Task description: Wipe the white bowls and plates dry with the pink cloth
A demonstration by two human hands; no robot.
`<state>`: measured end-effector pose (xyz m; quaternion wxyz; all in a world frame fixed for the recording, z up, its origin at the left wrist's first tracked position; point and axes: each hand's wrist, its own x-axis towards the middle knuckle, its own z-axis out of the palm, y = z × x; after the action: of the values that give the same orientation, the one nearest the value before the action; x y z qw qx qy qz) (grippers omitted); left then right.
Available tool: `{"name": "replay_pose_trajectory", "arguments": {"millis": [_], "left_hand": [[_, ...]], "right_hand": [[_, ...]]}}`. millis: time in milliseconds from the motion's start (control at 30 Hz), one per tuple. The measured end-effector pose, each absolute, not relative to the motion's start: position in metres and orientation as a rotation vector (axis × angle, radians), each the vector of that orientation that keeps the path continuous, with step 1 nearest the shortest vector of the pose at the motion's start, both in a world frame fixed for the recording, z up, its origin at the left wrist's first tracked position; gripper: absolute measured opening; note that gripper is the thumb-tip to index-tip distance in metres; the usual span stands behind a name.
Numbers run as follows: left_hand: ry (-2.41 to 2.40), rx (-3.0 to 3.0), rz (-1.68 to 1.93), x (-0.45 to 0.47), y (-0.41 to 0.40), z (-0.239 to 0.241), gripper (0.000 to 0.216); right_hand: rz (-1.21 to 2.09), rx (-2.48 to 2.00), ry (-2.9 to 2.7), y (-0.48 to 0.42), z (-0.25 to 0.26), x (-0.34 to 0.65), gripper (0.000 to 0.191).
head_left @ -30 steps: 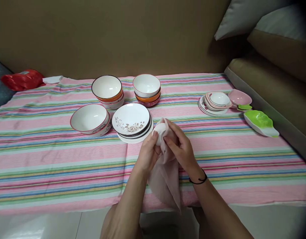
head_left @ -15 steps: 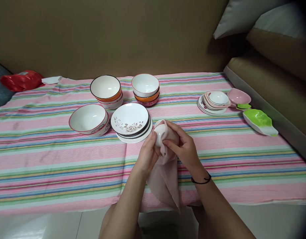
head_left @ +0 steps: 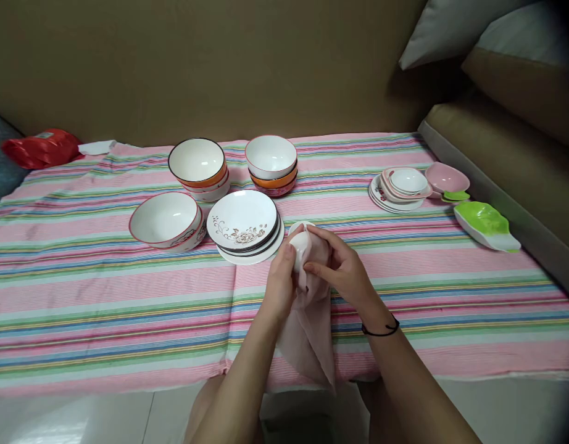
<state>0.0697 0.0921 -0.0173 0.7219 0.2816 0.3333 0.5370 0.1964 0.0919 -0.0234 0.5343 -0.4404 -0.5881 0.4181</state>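
My left hand (head_left: 281, 277) is closed on a small white dish (head_left: 302, 248), with the thumb along its near side. My right hand (head_left: 344, 265) grips a pale pink cloth (head_left: 307, 339) that wraps over the dish's right side and far rim. Most of the dish is covered by cloth and fingers, so its full shape cannot be seen. The cloth's loose end hangs down towards my knees. Just left of my hands stands a stack of plates (head_left: 242, 219), the top one white with a brown flower pattern.
Stacked bowls stand to the left: red-rimmed (head_left: 164, 219), dark-rimmed (head_left: 197, 161) and white over orange (head_left: 271, 157). At right are small dishes (head_left: 408, 181), a pink bowl (head_left: 446, 179) and a green leaf-shaped dish (head_left: 483, 221). A striped cloth (head_left: 127, 302) lies underneath; a red package (head_left: 42, 148) sits far left.
My left hand has shifted slightly right and turned more upright around the dish. The cloth has been drawn a little along the rim; both hands keep their hold.
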Motion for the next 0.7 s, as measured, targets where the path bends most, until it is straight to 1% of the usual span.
{"name": "replay_pose_trajectory", "arguments": {"millis": [67,167,233,333,533,633,700], "left_hand": [[0.793,0.791,1.202,0.071,0.091,-0.017,0.035],[0.828,0.932,1.195,0.073,0.089,-0.015,0.035],[0.82,0.934,1.183,0.074,0.089,-0.015,0.035],[0.775,0.83,1.158,0.076,0.088,-0.018,0.038],[0.633,0.442,1.148,0.072,0.091,-0.018,0.047],[0.632,0.395,1.1,0.07,0.09,-0.017,0.048],[0.659,0.464,1.1,0.07,0.089,-0.018,0.046]], "right_hand": [[0.988,-1.105,-1.295,0.093,-0.028,0.194,0.053],[0.968,-1.184,-1.166,0.094,-0.033,0.192,0.041],[0.988,-1.202,-1.122,0.096,-0.035,0.193,0.036],[1.042,-1.17,-1.126,0.098,-0.037,0.195,0.034],[1.12,-1.037,-1.287,0.098,-0.034,0.201,0.037],[1.153,-1.009,-1.346,0.097,-0.031,0.201,0.047],[1.14,-1.032,-1.328,0.095,-0.03,0.199,0.052]]}}
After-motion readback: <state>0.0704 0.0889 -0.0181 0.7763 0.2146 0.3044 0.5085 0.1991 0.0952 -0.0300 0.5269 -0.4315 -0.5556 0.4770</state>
